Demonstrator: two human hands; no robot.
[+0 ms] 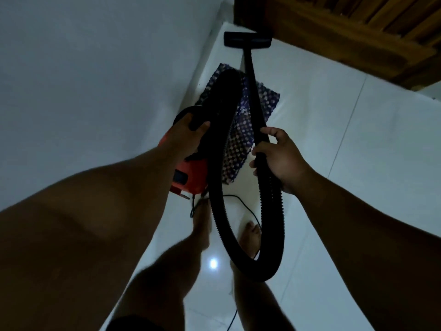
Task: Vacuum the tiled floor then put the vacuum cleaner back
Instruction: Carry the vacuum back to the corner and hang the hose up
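Wand (251, 75) long axis runs away from person; floor head (247, 39) far end.

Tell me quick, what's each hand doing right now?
Left hand: closed on the handle of the red vacuum cleaner.
Right hand: closed around the black hose.

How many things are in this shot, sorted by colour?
Black: 4, namely the ribbed vacuum hose, the rigid wand, the flat floor nozzle and the thin power cord.
Red-orange: 1, the vacuum cleaner body.
Purple-patterned: 1, the floor mat.
Brown: 1, the slatted wooden furniture.
Total: 7
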